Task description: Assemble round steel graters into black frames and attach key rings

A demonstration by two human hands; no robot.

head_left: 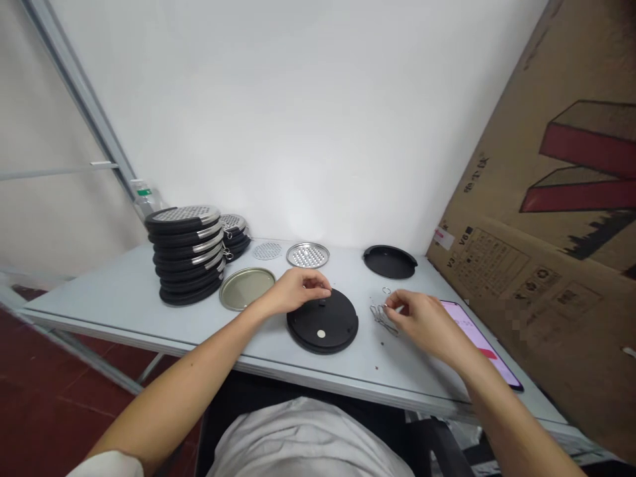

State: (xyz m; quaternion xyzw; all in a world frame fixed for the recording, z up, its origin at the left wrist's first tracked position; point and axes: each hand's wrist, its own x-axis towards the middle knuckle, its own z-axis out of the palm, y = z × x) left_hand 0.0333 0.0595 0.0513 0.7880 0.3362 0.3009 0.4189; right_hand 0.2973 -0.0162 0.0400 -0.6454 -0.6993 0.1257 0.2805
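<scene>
When it's this fiddly, elbow room matters

While my left hand [298,291] hangs over the far edge of the black disc [328,324] at the middle of the frame, my right hand [417,315] is down at the wire pieces [385,320], right of centre. Right thumb and finger look pinched on one end of those. The left ones are bent close together, but I can't tell whether anything tiny sits between them.

My read: I'm at the picking-up stage, and a move from here calls for a light fingertip grip, teasing one wire off the others. A loose ring [386,291] lies just beyond them.

Room-wise: the table [422,377] ends close below the disc, so sliding it toward me looks risky. There's a gap of bare top between disc and wires. On the right, the phone [477,331] sits by my wrist and the carton [541,285] walls off that side. Over left, the olive plate [243,289] is near my forearm, and the tall stack [186,265] beyond wouldn't love a bump.
</scene>
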